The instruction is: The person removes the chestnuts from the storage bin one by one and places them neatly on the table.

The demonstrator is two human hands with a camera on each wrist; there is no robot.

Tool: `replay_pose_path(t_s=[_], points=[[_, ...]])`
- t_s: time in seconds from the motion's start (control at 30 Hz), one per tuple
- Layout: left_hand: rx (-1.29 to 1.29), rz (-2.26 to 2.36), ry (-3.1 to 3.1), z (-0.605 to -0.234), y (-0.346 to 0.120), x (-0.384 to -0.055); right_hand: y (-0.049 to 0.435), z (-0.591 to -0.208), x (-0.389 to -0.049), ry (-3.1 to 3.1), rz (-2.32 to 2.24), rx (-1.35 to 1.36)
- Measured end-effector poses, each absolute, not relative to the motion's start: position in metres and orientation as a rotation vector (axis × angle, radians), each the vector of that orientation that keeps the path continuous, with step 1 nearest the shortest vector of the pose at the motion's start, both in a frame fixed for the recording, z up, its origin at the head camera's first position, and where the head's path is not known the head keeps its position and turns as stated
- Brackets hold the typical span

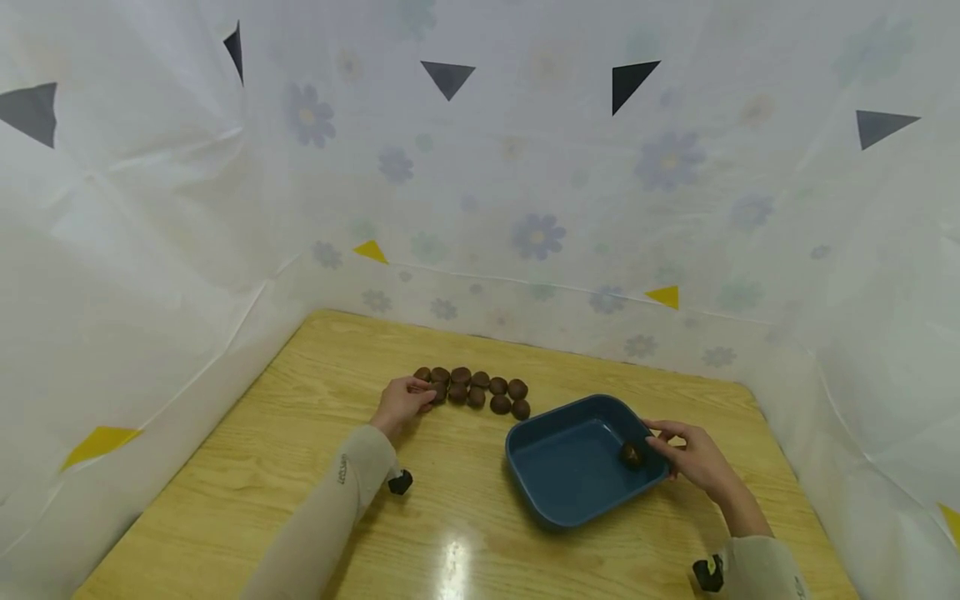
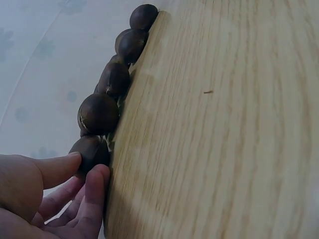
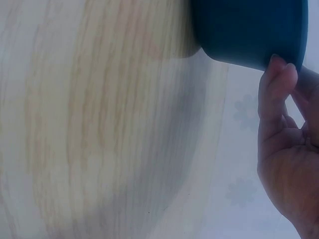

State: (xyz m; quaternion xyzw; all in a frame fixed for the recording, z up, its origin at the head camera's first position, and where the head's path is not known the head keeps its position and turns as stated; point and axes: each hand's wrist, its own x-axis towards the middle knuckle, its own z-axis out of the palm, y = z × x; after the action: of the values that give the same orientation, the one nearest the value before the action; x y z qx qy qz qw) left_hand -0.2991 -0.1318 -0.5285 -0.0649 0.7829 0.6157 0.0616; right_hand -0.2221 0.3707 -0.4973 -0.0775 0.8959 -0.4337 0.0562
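My left hand (image 1: 402,403) pinches a dark brown chestnut (image 2: 92,151) between thumb and fingers, at the near left end of two rows of chestnuts (image 1: 459,393) on the table. In the left wrist view, the neighbouring chestnut (image 2: 99,114) sits right beside the pinched one. With thumb and fingers, my right hand (image 1: 693,454) grips the right rim of a dark blue rectangular dish (image 1: 566,479). Inside the dish, one chestnut (image 1: 631,455) lies by the right wall, near my thumb. The right wrist view shows fingertips (image 3: 285,74) against the dish's outer side.
Both hands work over a wood-grain table (image 1: 442,500) with rounded far corners. White flower-print sheeting (image 1: 487,192) rises along its back and sides, with dark and yellow triangles on it. The dish stands to the right of the chestnut rows, close to their right end.
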Motion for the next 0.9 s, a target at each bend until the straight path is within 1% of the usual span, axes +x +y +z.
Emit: replay_pose_path(t_s=[0.5, 0.77, 0.9], points=[[-0.179, 1.859, 2.376, -0.529, -0.141, -0.298, 0.372, -0.498, -0.223, 2.693, -1.339, -0.234], [-0.199, 1.942, 2.346, -0.512, -0.138, -0.290, 0.371, -0.498, -0.223, 2.704, -1.332, -0.249], [-0.120, 2.017, 2.279, -0.495, -0.125, -0.285, 0.372, -0.498, -0.222, 2.705, -1.333, -0.246]])
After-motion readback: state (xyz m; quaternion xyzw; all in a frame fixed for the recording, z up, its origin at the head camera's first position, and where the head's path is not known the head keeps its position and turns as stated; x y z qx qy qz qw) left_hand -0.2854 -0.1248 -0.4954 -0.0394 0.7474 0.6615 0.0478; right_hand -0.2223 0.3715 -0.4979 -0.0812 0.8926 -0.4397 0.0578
